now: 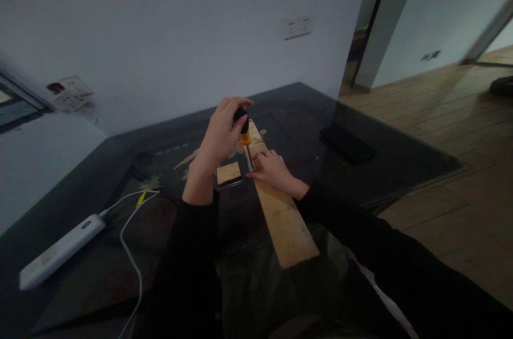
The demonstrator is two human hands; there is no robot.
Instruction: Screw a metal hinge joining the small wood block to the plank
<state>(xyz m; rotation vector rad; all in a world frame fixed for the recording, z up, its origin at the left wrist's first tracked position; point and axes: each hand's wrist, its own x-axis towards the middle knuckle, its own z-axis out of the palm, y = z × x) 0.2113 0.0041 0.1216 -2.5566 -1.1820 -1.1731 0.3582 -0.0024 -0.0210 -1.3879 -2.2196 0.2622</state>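
Observation:
My left hand (226, 133) is wrapped round the black and yellow handle of a screwdriver (246, 138). The tool stands nearly upright, its metal shaft pointing down at the left edge of a long wooden board (284, 216). My right hand (274, 171) lies across the board, fingers bent, with thumb and fingertips close to the screwdriver's tip. A small shiny piece shows at that tip, too small to name; whether the right fingers pinch it I cannot tell. Left of the board sits a small square wooden piece (228, 173) on the dark table.
The dark glossy table (288, 109) meets the wall at the back. A black flat object (347, 143) lies at right. At left are a white power strip (62, 251) and its white cable (130, 251) with a yellow tag (140, 199). The board's near end overhangs toward my lap.

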